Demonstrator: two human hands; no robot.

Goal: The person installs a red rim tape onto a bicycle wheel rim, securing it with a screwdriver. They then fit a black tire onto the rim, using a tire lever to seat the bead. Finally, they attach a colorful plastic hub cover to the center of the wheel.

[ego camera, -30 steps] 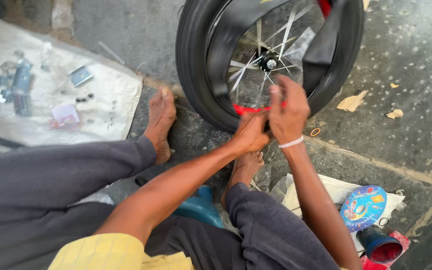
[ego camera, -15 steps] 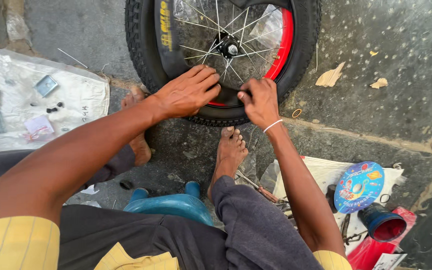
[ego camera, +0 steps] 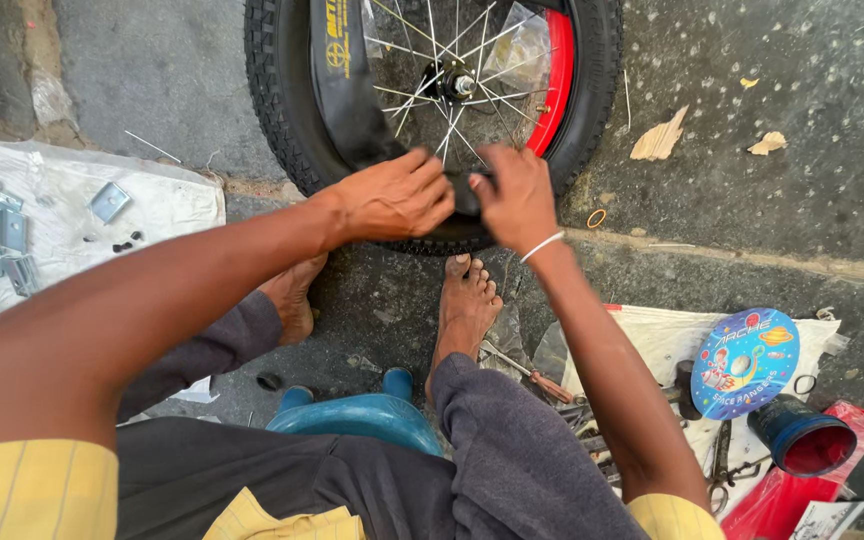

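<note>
Both hands pinch the black inner tube [ego camera: 337, 90] at the bottom of the bicycle wheel [ego camera: 432, 110]: left hand [ego camera: 392, 198] and right hand [ego camera: 514, 195] are closed on it, seemingly tucking it inside the tyre. Right of the wheel, a dark blue cup [ego camera: 800, 438] looks empty.

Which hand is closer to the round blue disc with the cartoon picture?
Right. The right hand is on the wheel, up and left of the disc. The left hand grips the wheel farther left.
</note>
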